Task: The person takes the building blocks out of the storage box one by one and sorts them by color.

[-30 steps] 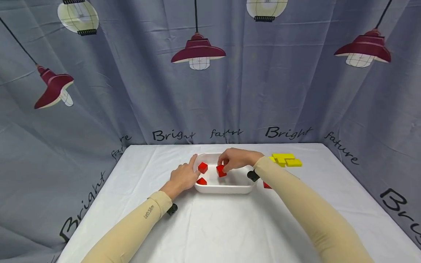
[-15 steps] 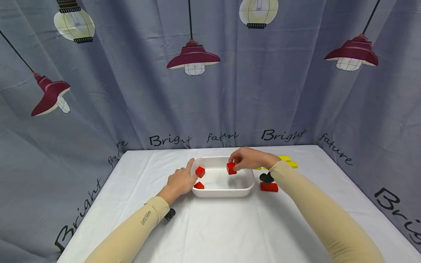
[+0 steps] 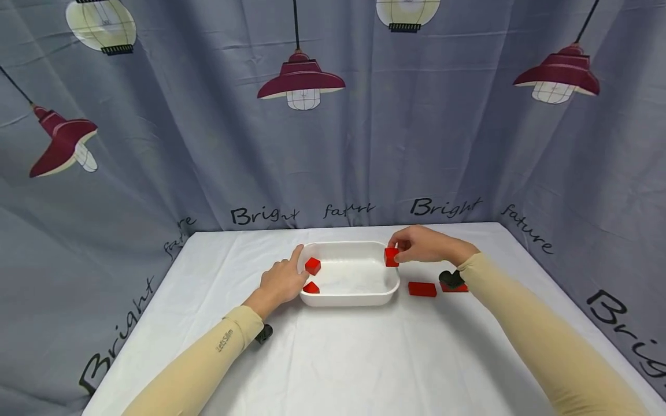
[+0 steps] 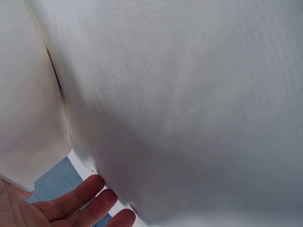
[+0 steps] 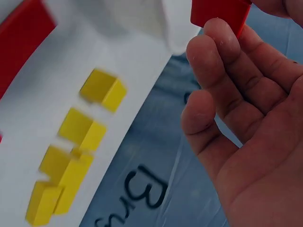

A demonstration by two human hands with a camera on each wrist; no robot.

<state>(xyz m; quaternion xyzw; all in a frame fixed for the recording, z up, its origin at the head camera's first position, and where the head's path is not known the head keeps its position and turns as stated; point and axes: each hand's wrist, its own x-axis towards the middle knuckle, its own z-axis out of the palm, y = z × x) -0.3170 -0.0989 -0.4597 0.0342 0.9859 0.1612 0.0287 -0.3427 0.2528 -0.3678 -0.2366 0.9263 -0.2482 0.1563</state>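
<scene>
A white tray stands on the white-covered table. Inside it, near the left wall, lie a red cube and a red pointed block. My left hand touches the left rim, index finger straight along it and thumb over the near part. The left wrist view shows straight, spread fingers beside the tray. My right hand pinches another red cube between thumb and fingers, at the tray's right rim. In the right wrist view this cube shows partly at the top edge.
Right of the tray lie a red bar and a second red block, partly covered by the dark wrist camera. Several yellow blocks lie near the table's edge in the right wrist view. A grey printed curtain encloses the table.
My right hand has carried the pinched red cube rightward from the tray's middle to its right rim. The left hand stays at the left rim. The yellow blocks have become hidden in the head view.
</scene>
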